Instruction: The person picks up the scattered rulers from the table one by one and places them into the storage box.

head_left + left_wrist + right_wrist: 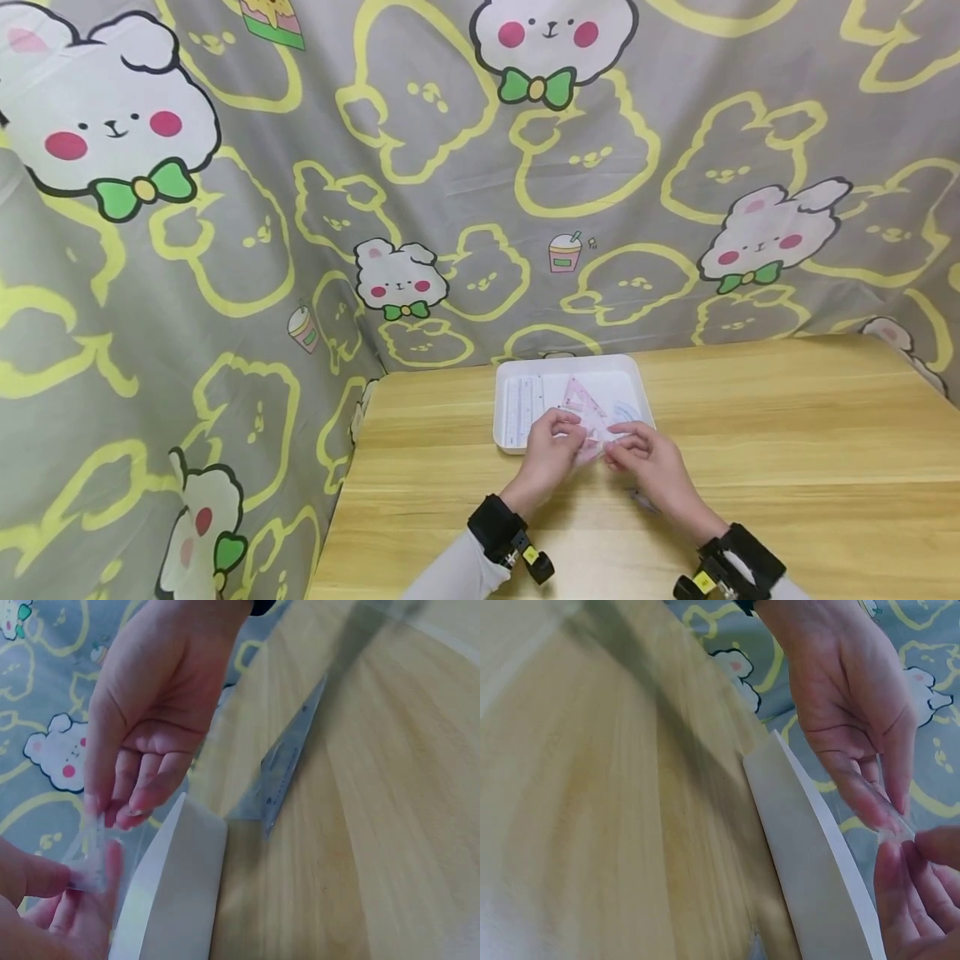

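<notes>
In the head view both hands meet over the near edge of a white tray (637, 385). Between them is a clear, pink-marked set square (587, 452), partly covered by fingers. My left hand (551, 450) pinches its left side, and my right hand (658, 468) pinches the right side. The left wrist view shows the see-through piece (90, 862) between the fingertips of both hands. Inside the tray lie clear rulers (525, 408), a pink set square (581, 395) and a bluish curved piece (624, 411), partly hidden by the right hand.
Another clear set square (289, 761) lies on the wooden table (787, 433), outside the tray and beneath the right hand. A grey patterned curtain (465, 200) hangs behind the table and along its left side.
</notes>
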`<action>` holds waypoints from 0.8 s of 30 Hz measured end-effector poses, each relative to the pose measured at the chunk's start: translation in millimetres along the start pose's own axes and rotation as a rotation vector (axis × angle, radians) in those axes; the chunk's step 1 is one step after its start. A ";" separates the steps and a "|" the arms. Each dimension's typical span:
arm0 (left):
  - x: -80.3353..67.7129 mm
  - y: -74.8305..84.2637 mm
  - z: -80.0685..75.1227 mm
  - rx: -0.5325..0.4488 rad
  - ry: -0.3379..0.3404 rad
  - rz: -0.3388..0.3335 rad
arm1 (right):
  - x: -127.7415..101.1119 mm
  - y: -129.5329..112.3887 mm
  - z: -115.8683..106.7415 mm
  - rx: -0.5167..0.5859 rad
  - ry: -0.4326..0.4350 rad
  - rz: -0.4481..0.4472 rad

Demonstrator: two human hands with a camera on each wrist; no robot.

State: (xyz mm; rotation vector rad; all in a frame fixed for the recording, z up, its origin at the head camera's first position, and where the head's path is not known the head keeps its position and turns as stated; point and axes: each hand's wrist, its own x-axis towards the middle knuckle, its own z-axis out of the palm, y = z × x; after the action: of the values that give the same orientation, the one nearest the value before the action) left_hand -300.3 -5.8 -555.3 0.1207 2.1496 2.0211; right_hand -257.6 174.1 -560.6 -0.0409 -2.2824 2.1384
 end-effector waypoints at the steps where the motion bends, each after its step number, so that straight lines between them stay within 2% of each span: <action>1: 2.8 -0.4 1.0 -0.005 0.005 -0.001 | 2.5 0.9 -0.8 0.001 0.010 0.003; 7: 22.7 2.0 0.2 -0.005 -0.001 -0.023 | 21.7 2.7 -5.1 -0.025 0.048 0.009; 10: 33.7 3.5 1.1 -0.014 -0.003 -0.043 | 34.9 1.7 -8.8 -0.087 0.063 -0.009; 13: 46.9 2.9 4.3 0.049 0.016 -0.032 | 51.7 1.0 -13.3 -0.169 0.080 -0.053; 18: 67.8 1.5 9.5 0.217 0.048 0.013 | 79.3 2.8 -18.6 -0.304 0.099 -0.157; 24: 80.9 1.4 13.2 0.260 0.042 0.008 | 99.8 5.4 -23.0 -0.472 0.109 -0.241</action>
State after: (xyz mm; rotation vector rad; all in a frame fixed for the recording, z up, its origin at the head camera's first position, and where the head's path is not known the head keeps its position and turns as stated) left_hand -377.1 22.4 -561.2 0.1235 2.4328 1.7527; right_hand -356.7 200.2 -565.3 0.1047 -2.5175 1.4197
